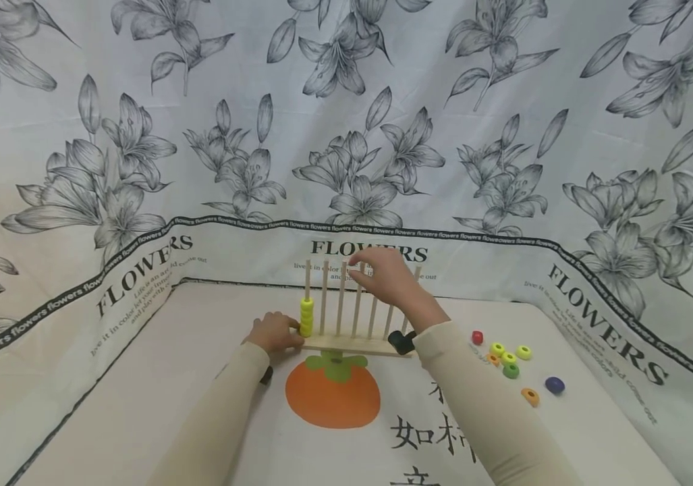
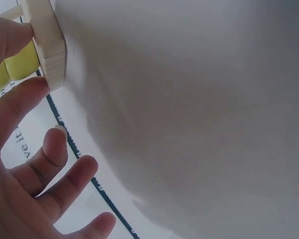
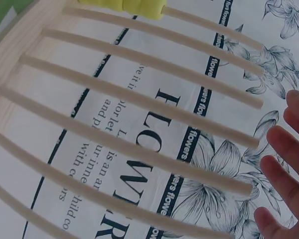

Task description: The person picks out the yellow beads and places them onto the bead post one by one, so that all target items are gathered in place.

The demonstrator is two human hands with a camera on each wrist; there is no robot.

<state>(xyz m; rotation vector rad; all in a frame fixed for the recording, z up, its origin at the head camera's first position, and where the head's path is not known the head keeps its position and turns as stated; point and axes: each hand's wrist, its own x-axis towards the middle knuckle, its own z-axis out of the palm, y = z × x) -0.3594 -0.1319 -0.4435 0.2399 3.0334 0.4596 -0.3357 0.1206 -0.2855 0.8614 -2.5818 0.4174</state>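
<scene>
A wooden rack [image 1: 352,347] with several upright pegs stands on the table, yellow beads [image 1: 306,317] stacked on its leftmost peg. At its left end, my left hand [image 1: 274,332] pinches the base; the left wrist view shows thumb and index finger of this hand [image 2: 35,174] on the base end [image 2: 52,47], beside yellow beads [image 2: 22,62]. My right hand [image 1: 391,277] is raised at the peg tops, thumb and index finger apart near the third peg from the left. In the right wrist view, the fingers of that hand [image 3: 289,169] are spread beyond the peg ends, with no bead visible in them.
Right of the rack lie loose beads: red [image 1: 477,337], yellow [image 1: 524,352], green [image 1: 510,370], orange [image 1: 530,397] and blue [image 1: 555,385]. An orange fruit print [image 1: 333,395] and black characters mark the cloth in front. A flowered curtain [image 1: 249,250] hangs behind the rack.
</scene>
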